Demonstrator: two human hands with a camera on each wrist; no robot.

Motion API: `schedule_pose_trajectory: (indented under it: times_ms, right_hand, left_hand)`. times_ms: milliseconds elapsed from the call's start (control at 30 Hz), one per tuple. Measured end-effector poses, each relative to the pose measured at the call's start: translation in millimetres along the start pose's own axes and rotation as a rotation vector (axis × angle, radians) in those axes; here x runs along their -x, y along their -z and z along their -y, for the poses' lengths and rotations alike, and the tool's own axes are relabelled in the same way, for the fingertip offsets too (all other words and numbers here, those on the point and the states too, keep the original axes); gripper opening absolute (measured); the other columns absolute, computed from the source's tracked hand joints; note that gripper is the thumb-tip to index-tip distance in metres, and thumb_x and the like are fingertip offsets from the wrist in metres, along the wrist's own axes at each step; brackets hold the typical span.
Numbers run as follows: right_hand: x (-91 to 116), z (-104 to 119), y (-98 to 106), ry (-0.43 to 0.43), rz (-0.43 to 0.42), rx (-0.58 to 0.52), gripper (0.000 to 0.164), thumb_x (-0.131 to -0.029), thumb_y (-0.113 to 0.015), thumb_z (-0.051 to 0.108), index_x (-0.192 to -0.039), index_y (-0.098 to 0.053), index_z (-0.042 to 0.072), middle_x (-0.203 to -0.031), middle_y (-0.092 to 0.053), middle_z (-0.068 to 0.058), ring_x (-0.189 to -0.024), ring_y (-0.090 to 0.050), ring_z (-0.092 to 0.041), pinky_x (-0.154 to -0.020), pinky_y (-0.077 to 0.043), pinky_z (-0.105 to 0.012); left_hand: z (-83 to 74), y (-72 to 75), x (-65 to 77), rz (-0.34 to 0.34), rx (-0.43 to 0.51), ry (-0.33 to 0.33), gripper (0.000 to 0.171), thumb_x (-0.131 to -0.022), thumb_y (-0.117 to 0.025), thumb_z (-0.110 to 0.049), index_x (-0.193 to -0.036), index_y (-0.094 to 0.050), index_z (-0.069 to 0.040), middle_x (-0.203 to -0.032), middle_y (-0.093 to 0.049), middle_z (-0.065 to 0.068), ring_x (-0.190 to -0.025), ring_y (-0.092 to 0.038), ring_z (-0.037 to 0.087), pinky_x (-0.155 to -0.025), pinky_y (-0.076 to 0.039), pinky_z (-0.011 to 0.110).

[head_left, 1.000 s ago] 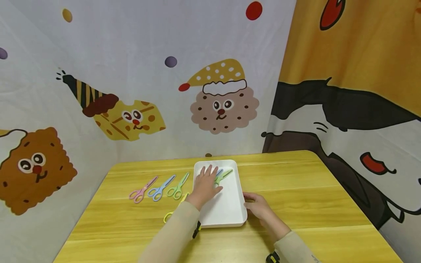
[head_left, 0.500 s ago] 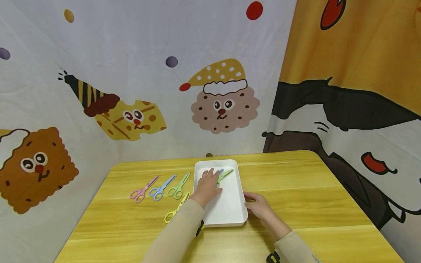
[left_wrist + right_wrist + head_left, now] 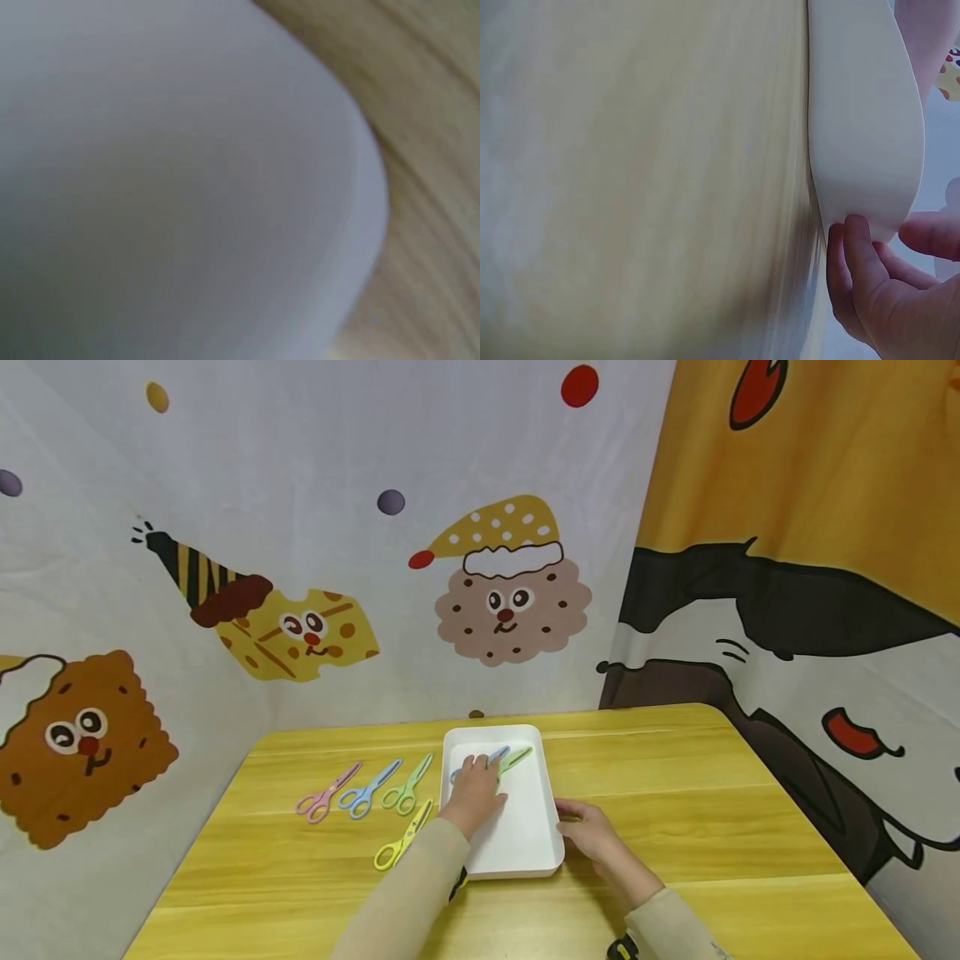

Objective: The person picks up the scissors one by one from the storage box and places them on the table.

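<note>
A white tray [image 3: 517,852] lies on the table, with blue scissors [image 3: 498,754] and green scissors [image 3: 517,759] at its far end. My left hand [image 3: 476,797] is inside the tray, fingers bent loosely over the scissors' handles, hiding much of the green pair; the blades stick out past the fingers. Blurred and close, the tray wall [image 3: 225,187] fills most of the left wrist view. My right hand [image 3: 588,831] holds the tray's right side near the front corner. In the right wrist view its fingertips lie against the outer wall and its thumb [image 3: 934,234] is at the rim.
Left of the tray, pink scissors [image 3: 321,802], blue scissors [image 3: 362,795] and green scissors [image 3: 405,792] lie in a row. Yellow scissors [image 3: 397,846] lie nearer, beside the left sleeve [image 3: 408,885]. A printed curtain [image 3: 337,485] hangs behind the wooden table [image 3: 712,802].
My left hand has drawn back slightly toward me and its spread fingers have bent, showing more of the blue scissors in the tray. My right hand and the tray stay put.
</note>
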State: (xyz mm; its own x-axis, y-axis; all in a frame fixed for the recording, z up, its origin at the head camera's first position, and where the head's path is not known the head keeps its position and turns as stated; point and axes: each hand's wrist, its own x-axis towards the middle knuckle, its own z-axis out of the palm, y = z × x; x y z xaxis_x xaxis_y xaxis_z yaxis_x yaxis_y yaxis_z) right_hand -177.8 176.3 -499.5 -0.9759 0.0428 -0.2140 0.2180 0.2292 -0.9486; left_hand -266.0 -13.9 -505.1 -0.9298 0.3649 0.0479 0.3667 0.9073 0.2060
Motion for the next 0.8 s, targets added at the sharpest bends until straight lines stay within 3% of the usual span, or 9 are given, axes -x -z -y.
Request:
schedule_pose_trajectory:
  times_ms: [333,600,800]
  right_hand:
    - [-1.7,-1.0,-1.2,0.000,-0.002,-0.009,0.041,-0.086,-0.051,-0.008,-0.127,-0.051,-0.012,-0.128,-0.052,-0.030,-0.106,-0.059,-0.033,-0.083,-0.054,-0.039]
    - [-1.7,-1.5,-0.9,0.007,0.000,-0.009,0.041,-0.086,-0.052,-0.008,-0.127,-0.051,-0.013,-0.128,-0.051,-0.031,-0.105,-0.059,-0.034,-0.083,-0.054,-0.041]
    - [-2.1,-3.3,-1.4,0.000,-0.008,0.007,0.041,-0.086,-0.052,-0.007,-0.127,-0.052,-0.012,-0.128,-0.052,-0.030,-0.106,-0.059,-0.032,-0.083,-0.053,-0.039]
  left_hand:
    - [0.5,1.5,-2.3,0.003,0.011,0.067,0.054,-0.086,-0.067,-0.032,-0.127,-0.056,0.000,-0.119,-0.051,0.014,-0.106,-0.046,0.027,-0.088,-0.048,0.040]
    - [0.1,6.0,-1.7,0.002,0.067,0.129,0.043,-0.069,-0.080,-0.027,-0.102,-0.066,-0.002,-0.100,-0.052,0.010,-0.091,-0.046,0.024,-0.076,-0.048,0.036]
    - [-1.2,10.8,-0.3,0.042,0.044,0.170,0.049,-0.061,-0.086,-0.031,-0.097,-0.067,-0.005,-0.092,-0.051,0.007,-0.084,-0.047,0.023,-0.070,-0.047,0.034]
